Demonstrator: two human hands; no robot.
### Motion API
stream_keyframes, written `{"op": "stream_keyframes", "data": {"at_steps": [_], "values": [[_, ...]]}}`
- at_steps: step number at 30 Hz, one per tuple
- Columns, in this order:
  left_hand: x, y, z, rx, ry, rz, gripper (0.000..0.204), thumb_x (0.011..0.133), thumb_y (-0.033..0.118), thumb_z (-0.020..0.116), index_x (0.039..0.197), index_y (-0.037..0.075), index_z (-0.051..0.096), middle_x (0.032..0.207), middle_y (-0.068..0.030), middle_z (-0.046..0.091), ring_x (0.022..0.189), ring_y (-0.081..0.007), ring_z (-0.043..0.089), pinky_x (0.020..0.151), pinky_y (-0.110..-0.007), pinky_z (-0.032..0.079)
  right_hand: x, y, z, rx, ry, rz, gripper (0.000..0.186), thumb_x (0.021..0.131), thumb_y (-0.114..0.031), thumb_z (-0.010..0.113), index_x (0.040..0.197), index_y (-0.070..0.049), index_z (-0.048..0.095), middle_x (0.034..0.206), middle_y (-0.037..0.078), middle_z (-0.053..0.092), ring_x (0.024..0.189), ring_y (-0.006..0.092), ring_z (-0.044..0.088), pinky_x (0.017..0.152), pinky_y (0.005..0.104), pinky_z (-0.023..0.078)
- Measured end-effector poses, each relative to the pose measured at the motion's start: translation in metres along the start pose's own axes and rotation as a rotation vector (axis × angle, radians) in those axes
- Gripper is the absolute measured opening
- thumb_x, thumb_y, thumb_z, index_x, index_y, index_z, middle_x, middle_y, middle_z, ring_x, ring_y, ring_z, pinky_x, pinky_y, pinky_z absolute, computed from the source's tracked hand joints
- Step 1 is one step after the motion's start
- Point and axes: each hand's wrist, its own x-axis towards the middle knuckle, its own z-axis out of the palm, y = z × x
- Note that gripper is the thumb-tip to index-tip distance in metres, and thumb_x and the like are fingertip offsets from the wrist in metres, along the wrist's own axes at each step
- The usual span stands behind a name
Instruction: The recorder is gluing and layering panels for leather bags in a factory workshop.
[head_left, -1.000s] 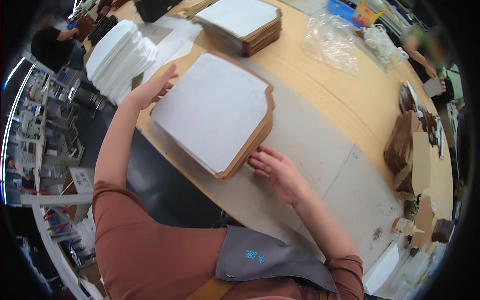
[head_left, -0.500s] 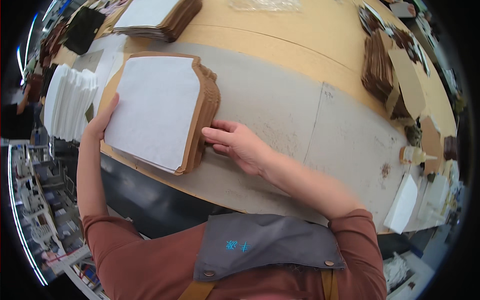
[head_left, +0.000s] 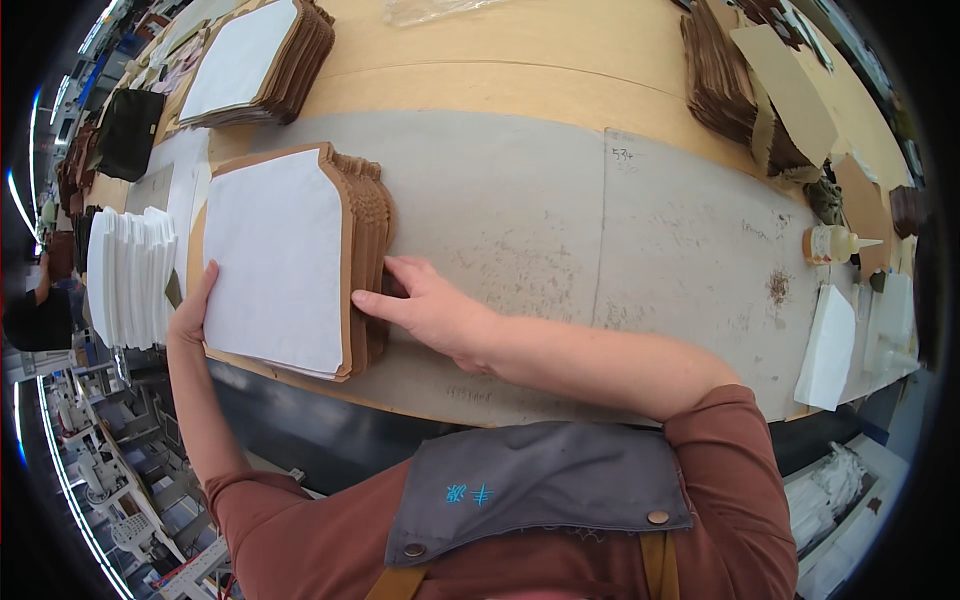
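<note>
A thick stack of shaped brown panels (head_left: pixel 365 235) lies at the left of the work table, topped by a white sheet (head_left: pixel 275 260). My left hand (head_left: pixel 195 305) holds the stack's left edge, its thumb along the side and its other fingers mostly hidden behind the stack. Against the right side rests my right hand (head_left: pixel 425 308), thumb and fingers spread, the thumb tip at the top edge. The panels' material cannot be made out for certain.
Left of the stack stands a row of white folded pieces (head_left: pixel 130 275). Another white-topped brown stack (head_left: pixel 300 60) lies behind. To the right are brown bundles (head_left: pixel 715 75), a glue bottle (head_left: pixel 830 245) and a white sheet piece (head_left: pixel 828 350) near the grey mat's edge (head_left: pixel 780 400).
The view has shifted and turned. My right hand has come closer against the stack's right side, its thumb now at the top edge. My left hand stays at the left edge.
</note>
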Motion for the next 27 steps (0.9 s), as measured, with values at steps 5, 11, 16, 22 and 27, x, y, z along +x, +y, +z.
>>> {"op": "stream_keyframes", "data": {"at_steps": [5,11,16,22,27], "values": [[-0.022,-0.038,0.015,-0.279,-0.005,-0.065,0.078,0.098,0.058,0.058,0.145,-0.003,0.046,0.134,-0.0187,0.061,0.12,-0.0275,0.063,0.099,-0.038,0.054,0.004,0.007,-0.012,0.23,-0.079,-0.042,0.097,0.095,-0.051,0.065,0.16,-0.001,0.012,0.155,0.022,0.033,0.146,0.0342,0.031,0.118,0.044,0.032],[-0.069,-0.049,0.067,-0.34,0.096,-0.018,0.084,0.096,0.061,0.059,0.147,-0.003,0.042,0.139,-0.0202,0.058,0.122,-0.0296,0.062,0.101,-0.042,0.054,0.011,-0.01,-0.034,0.277,-0.045,-0.024,0.117,0.084,-0.057,0.077,0.162,-0.008,0.004,0.149,0.027,0.041,0.14,0.0345,0.041,0.115,0.0459,0.035],[-0.081,-0.051,0.103,-0.379,0.218,0.065,0.08,0.097,0.053,0.063,0.149,-0.003,0.039,0.14,-0.0197,0.056,0.121,-0.0284,0.062,0.097,-0.041,0.055,0.023,-0.034,-0.037,-0.131,-0.018,-0.144,0.123,0.08,-0.049,0.082,0.162,-0.006,0.001,0.154,0.027,0.037,0.141,0.0351,0.041,0.115,0.042,0.036],[-0.079,0.01,0.134,-0.257,0.174,0.239,0.076,0.098,0.045,0.063,0.15,-0.004,0.036,0.137,-0.0187,0.057,0.12,-0.0261,0.061,0.099,-0.037,0.052,0.001,-0.06,-0.059,-0.042,0.06,-0.366,0.124,0.073,-0.034,0.088,0.162,-0.007,0.007,0.157,0.025,0.034,0.142,0.0341,0.04,0.116,0.0399,0.034],[-0.021,0.116,0.171,-0.055,0.121,0.452,0.079,0.094,0.043,0.069,0.149,-0.005,0.036,0.135,-0.0164,0.058,0.115,-0.0226,0.062,0.096,-0.035,0.052,0.012,-0.094,-0.113,-0.137,0.189,-0.641,0.118,0.077,-0.03,0.086,0.163,-0.009,0.008,0.155,0.024,0.035,0.139,0.0329,0.043,0.114,0.0403,0.037]]}}
